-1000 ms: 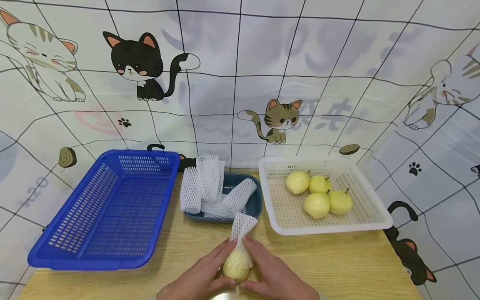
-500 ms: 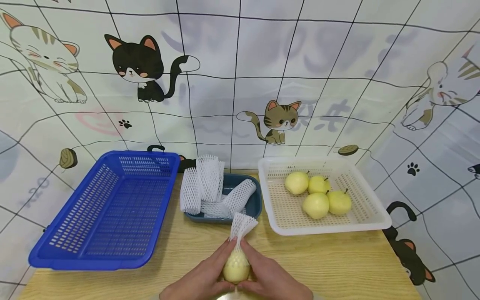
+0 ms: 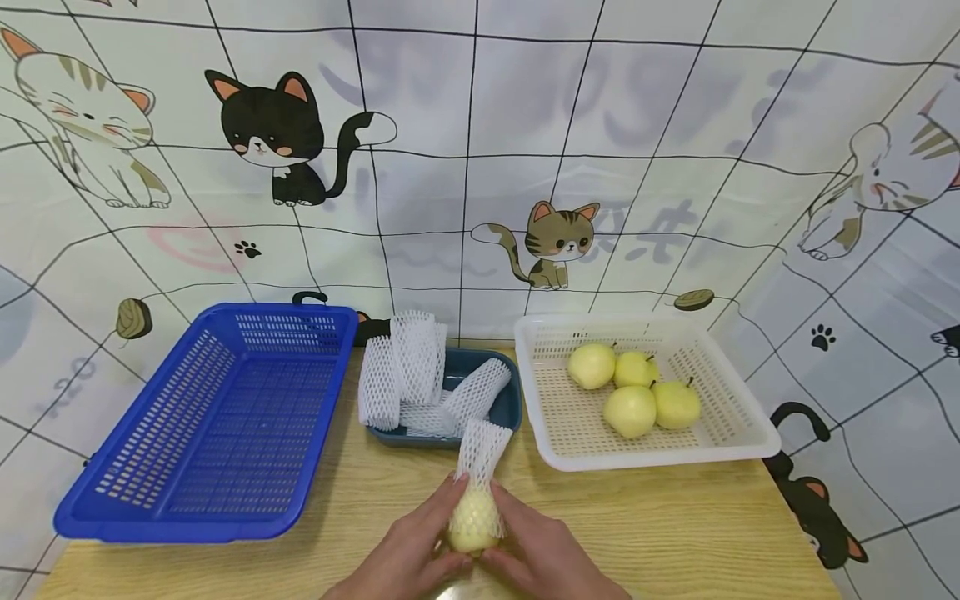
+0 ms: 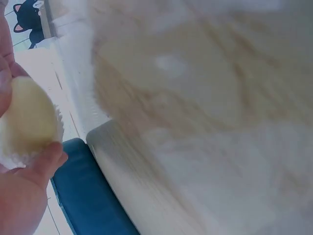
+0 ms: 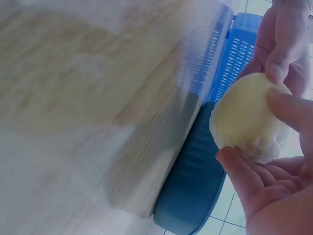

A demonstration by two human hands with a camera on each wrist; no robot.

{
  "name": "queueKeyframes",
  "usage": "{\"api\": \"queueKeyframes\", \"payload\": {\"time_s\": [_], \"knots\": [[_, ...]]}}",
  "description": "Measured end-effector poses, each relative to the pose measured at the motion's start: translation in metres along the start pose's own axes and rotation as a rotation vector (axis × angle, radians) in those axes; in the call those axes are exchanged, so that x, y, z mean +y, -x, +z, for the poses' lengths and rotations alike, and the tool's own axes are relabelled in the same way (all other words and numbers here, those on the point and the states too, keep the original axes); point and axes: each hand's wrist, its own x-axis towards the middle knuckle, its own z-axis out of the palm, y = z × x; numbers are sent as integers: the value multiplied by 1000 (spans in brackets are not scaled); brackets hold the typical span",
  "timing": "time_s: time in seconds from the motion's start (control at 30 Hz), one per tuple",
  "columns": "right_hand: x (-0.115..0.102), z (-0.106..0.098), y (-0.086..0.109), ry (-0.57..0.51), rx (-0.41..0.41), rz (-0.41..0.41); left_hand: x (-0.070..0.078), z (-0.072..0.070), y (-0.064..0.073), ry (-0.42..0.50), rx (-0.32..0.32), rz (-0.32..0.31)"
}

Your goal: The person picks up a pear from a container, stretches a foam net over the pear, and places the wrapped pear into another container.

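Note:
Between both hands, near the front of the table, is a pale yellow-green apple (image 3: pixel 468 540) partly inside a white foam net sleeve (image 3: pixel 482 450). The sleeve covers its upper part, and a loose open end stands up above it. My left hand (image 3: pixel 411 543) grips the apple and net from the left, thumb low and fingertips at the net. From the other side my right hand (image 3: pixel 549 546) holds them the same way. In the right wrist view the bare underside of the apple (image 5: pixel 247 107) shows, with the net's frilled edge around it.
A blue basket (image 3: pixel 180 527) stands at left. Behind the hands, a dark teal tray (image 3: pixel 513 400) holds several foam net sleeves (image 3: pixel 420 358). At right, a white basket (image 3: pixel 585 460) contains several apples (image 3: pixel 632 411). A cat-patterned cloth (image 3: pixel 420 100) backs the wooden table (image 3: pixel 675 533).
The net above the apple, bunched narrow half a second ago, has widened and covers more of the apple. The apple has shifted slightly away from the person, and both hands remain on it.

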Motion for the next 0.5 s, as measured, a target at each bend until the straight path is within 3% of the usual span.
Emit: {"api": "queueKeyframes", "payload": {"time_s": [0.13,0.23,0.5], "knots": [[0,1,0,89,117,-58,4,2,-1,-20,63,-27],[0,1,0,129,153,-72,6,5,-1,-14,56,-58],[1,4,0,73,87,63,7,13,1,-63,42,-39]]}}
